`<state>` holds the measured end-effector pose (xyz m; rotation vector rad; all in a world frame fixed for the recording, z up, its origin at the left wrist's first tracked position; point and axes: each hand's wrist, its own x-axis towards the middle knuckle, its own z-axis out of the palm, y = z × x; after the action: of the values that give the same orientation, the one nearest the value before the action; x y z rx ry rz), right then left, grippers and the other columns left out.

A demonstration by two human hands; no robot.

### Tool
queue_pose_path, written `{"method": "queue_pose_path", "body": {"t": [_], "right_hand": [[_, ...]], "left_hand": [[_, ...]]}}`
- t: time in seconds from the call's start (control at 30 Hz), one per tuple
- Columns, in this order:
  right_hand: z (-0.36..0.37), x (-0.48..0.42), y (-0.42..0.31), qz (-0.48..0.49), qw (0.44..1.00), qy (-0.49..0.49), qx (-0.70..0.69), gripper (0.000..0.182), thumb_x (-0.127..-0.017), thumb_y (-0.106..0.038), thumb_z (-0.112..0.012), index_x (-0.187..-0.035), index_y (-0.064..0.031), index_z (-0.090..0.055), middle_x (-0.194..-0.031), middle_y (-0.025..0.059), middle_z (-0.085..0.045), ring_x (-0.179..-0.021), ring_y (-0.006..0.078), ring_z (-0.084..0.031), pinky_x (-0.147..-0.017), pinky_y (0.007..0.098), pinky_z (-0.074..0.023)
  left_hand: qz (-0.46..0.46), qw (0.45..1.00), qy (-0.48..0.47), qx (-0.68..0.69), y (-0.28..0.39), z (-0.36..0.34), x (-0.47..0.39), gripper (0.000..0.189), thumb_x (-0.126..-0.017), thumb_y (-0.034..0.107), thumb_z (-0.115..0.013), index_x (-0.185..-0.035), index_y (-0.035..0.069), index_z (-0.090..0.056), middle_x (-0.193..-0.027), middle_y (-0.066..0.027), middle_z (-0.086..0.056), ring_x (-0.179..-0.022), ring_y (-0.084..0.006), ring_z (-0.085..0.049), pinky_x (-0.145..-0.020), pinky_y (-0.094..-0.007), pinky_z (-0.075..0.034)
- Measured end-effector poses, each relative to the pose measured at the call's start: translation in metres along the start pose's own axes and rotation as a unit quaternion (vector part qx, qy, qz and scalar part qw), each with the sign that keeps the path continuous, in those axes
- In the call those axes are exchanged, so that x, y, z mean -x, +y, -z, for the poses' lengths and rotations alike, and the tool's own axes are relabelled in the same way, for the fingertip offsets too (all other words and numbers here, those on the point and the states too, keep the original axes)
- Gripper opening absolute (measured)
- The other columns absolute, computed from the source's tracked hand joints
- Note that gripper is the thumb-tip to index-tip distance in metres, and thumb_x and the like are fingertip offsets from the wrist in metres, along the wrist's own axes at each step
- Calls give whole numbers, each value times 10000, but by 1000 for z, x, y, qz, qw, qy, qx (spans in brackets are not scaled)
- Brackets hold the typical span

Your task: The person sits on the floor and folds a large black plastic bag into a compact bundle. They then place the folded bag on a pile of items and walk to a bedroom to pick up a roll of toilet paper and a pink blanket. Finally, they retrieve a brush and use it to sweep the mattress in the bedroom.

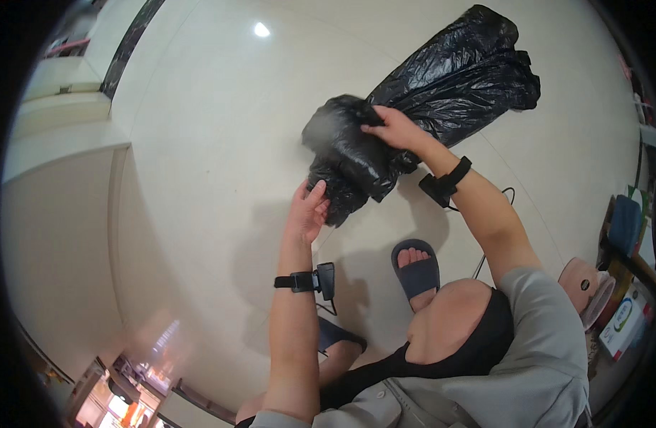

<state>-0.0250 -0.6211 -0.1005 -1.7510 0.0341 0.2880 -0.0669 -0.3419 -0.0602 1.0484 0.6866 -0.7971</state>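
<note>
A large black plastic bag [456,80] stretches from my hands toward the upper right, over the pale tiled floor. Its near end is bunched and puffed up. My left hand [308,211] grips the lower edge of the bunched part between thumb and fingers. Higher up and to the right, my right hand [395,128] pinches the plastic near the top of the bunch, thumb in front. Folds of plastic hide some of the fingertips. Whether anything is inside the bag cannot be seen.
Glossy floor tiles [210,107] surround the bag. My feet in dark slippers [418,273] are just below it. At the right stand a pink container [578,283] and a white printed package [625,321]. A pale panel [60,251] runs along the left. Black straps with devices circle both forearms, with cables trailing.
</note>
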Motion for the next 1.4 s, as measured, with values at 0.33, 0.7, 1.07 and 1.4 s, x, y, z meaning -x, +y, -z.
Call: {"method": "queue_pose_path", "body": {"t": [0.33,0.7,1.07,1.4], "right_hand": [[-4,57,-52,-100,990,-86,50,399,-894,-127,-669,-1251,16,-564,-1120,115,-673,-1053,176,-589,-953,322,-463],[-52,64,-25,-65,993,-100,27,561,-869,-410,-692,-1098,87,-566,-979,215,-629,-944,252,-581,-853,376,-465],[163,118,30,-63,795,361,-483,453,-940,-207,-648,-1324,-13,-507,-1231,141,-623,-1078,297,-628,-919,428,-537],[168,83,-31,50,878,290,-376,395,-946,-246,-627,-1252,-2,-574,-1084,98,-682,-905,220,-685,-816,347,-570]], "left_hand": [[-22,999,19,-25,-34,18,41,282,-897,162,-617,-1145,30,-600,-951,-70,-658,-810,-194,-622,-725,-326,-518],[-379,814,238,-369,-27,39,47,693,-908,391,-622,-1421,-15,-394,-1405,-236,-442,-1319,-392,-400,-1086,-462,-352],[-270,715,182,-619,-49,-3,4,622,-783,382,-740,-1232,-13,-572,-1247,-238,-551,-1156,-406,-530,-985,-474,-433],[-269,875,107,-389,-34,9,36,473,-909,316,-657,-1193,-53,-572,-1213,-224,-614,-1116,-357,-588,-962,-413,-455]]}}
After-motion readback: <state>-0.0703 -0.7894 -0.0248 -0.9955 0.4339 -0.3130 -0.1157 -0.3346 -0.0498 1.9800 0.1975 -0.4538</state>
